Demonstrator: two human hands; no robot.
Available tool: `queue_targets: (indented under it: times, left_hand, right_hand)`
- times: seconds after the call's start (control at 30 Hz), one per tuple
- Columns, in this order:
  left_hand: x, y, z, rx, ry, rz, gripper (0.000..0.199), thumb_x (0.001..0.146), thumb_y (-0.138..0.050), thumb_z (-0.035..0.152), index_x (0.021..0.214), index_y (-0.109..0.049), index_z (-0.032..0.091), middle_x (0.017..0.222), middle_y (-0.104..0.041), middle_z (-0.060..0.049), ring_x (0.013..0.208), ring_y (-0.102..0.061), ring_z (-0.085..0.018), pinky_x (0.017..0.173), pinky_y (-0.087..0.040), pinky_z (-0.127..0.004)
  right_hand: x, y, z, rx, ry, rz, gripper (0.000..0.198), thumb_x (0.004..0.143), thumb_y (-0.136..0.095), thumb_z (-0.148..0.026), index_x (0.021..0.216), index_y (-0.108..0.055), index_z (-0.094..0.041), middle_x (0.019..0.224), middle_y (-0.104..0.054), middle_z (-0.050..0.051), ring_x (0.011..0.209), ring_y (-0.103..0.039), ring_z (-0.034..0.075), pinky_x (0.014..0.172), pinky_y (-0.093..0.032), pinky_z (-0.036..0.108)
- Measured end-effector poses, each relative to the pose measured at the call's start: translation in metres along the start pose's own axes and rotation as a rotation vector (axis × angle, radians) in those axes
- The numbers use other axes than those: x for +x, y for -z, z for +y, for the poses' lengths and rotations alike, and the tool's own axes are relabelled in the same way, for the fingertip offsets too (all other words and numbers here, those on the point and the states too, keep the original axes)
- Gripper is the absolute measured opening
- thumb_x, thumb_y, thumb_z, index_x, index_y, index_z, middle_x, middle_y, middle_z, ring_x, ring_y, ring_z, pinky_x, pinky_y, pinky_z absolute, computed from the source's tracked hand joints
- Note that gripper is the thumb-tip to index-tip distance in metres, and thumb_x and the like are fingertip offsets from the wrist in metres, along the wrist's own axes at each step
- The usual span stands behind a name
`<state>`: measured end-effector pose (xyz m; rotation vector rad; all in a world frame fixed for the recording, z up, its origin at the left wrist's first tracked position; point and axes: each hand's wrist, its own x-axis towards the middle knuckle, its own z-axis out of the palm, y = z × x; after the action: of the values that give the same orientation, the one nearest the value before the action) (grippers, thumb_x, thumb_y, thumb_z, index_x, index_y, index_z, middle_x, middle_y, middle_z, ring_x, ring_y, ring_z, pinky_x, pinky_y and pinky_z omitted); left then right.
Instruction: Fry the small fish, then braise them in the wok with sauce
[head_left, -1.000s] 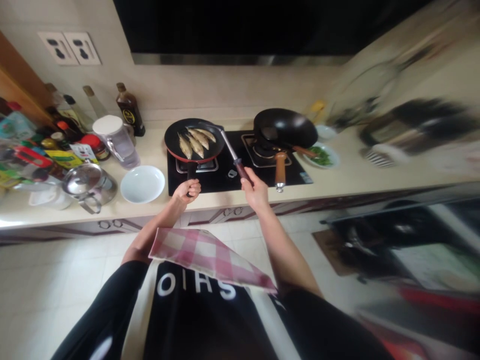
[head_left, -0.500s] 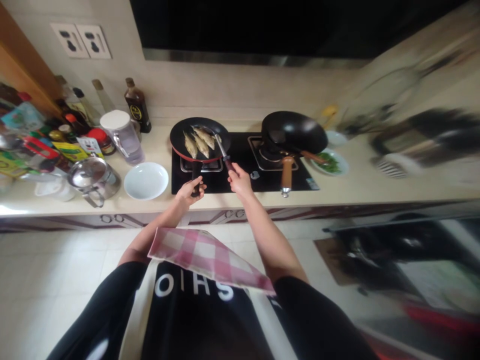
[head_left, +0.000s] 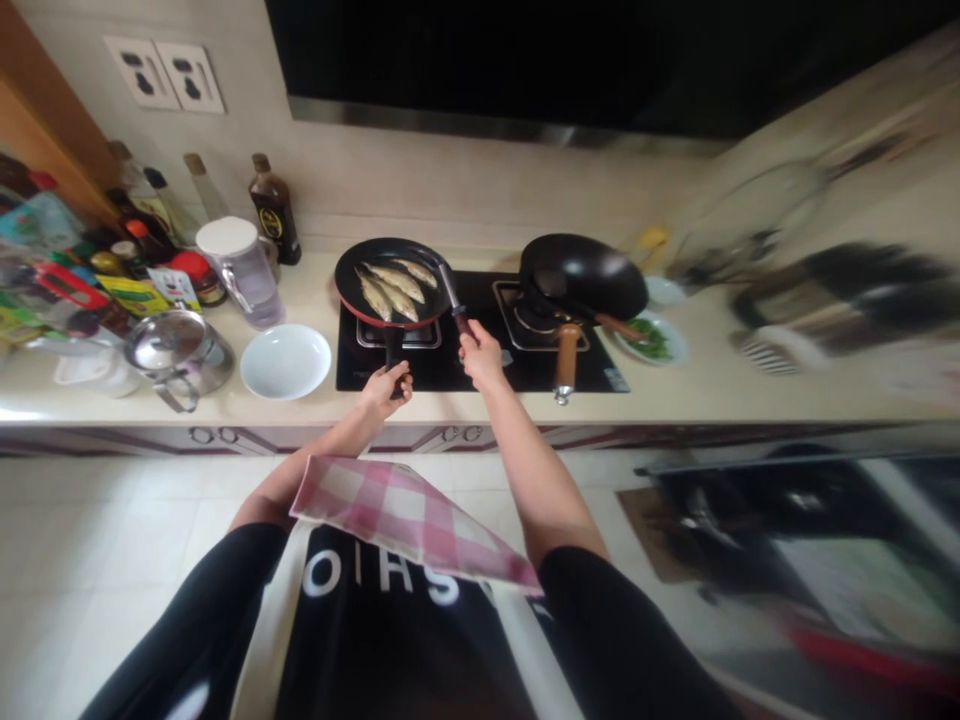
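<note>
Several small browned fish (head_left: pixel 393 290) lie side by side in a black frying pan (head_left: pixel 356 262) with a red outside, over the left burner of the hob. My left hand (head_left: pixel 388 388) is closed round the pan's dark handle, near its end. In my right hand (head_left: pixel 481 354) is the dark handle of a spatula (head_left: pixel 450 290), whose metal shaft slants up to the pan's right side. The spatula's head is hard to make out against the dark pan, and I cannot tell whether it touches a fish.
Right of the pan, a black wok (head_left: pixel 577 275) with a wooden handle sits on the other burner. A plate of chopped greens (head_left: pixel 652 340) stands beyond it. To the left are a white bowl (head_left: pixel 286 361), a steel pot (head_left: pixel 180 355), a lidded pitcher (head_left: pixel 240 270) and a dark bottle (head_left: pixel 275 210).
The fish have shifted in the pan, and one at the right now lies apart from the others. The spatula has moved to the pan's right edge. My left hand keeps its hold.
</note>
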<state>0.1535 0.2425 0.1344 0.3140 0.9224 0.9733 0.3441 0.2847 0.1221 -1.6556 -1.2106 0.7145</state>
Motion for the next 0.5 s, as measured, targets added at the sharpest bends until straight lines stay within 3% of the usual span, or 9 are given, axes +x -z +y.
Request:
queue_targets:
  times: [0.1, 0.17, 0.33, 0.5]
  left_hand:
    - [0.000, 0.004, -0.002, 0.021, -0.044, 0.027, 0.013, 0.087, -0.065, 0.017, 0.080, -0.054, 0.014, 0.066, -0.061, -0.005, 0.047, -0.052, -0.008, 0.047, -0.044, -0.019]
    - [0.001, 0.008, -0.004, 0.015, -0.050, 0.032, 0.015, 0.085, -0.067, 0.018, 0.082, -0.053, 0.014, 0.070, -0.064, -0.008, 0.049, -0.055, -0.010, 0.050, -0.048, -0.023]
    - [-0.001, 0.018, -0.007, 0.017, -0.053, -0.029, 0.030, 0.080, -0.076, 0.030, 0.084, -0.049, 0.016, 0.077, -0.069, -0.010, 0.059, -0.066, -0.018, 0.060, -0.054, -0.032]
    - [-0.011, 0.042, -0.009, 0.125, -0.096, -0.009, 0.039, 0.076, -0.077, 0.046, 0.089, -0.053, 0.018, 0.080, -0.068, -0.006, 0.068, -0.071, -0.021, 0.065, -0.055, -0.034]
  right_hand:
    - [-0.003, -0.003, -0.004, 0.141, -0.152, -0.017, 0.062, 0.089, -0.051, -0.033, 0.149, -0.046, -0.019, 0.060, -0.052, -0.005, 0.043, -0.039, 0.006, 0.039, -0.032, 0.017]
    - [-0.007, -0.003, -0.004, 0.170, -0.166, -0.049, 0.063, 0.088, -0.053, -0.033, 0.149, -0.046, -0.020, 0.059, -0.051, -0.006, 0.041, -0.037, 0.006, 0.039, -0.031, 0.018]
    - [-0.014, 0.004, 0.005, 0.090, -0.063, -0.072, 0.067, 0.085, -0.057, -0.044, 0.145, -0.051, -0.016, 0.059, -0.054, -0.005, 0.046, -0.044, 0.007, 0.047, -0.039, 0.019]
    - [-0.029, 0.029, 0.012, -0.052, 0.051, -0.054, 0.067, 0.086, -0.050, -0.049, 0.144, -0.052, -0.015, 0.064, -0.061, -0.001, 0.053, -0.053, 0.012, 0.057, -0.048, 0.026]
